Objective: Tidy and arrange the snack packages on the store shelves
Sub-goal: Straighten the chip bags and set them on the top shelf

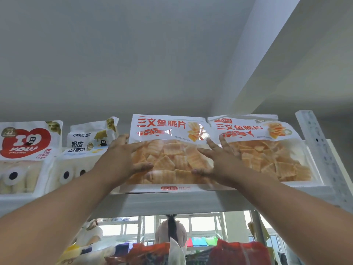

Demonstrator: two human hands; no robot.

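While both palms press flat with fingers spread, the left hand (125, 159) and right hand (219, 161) grip nothing, steadying the salmon crisp bag (168, 131) upright on the top shelf (172, 202), apparently squaring it against its twin (267, 150) just right of the right hand

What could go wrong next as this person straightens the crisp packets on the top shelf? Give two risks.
1. The left salmon crisp packet sticks out past the shelf edge; if the left hand and right hand let go, it might slide off.
2. Both hands press flat on the crisps, so hard pushing may crush them or nudge the right salmon crisp packet.
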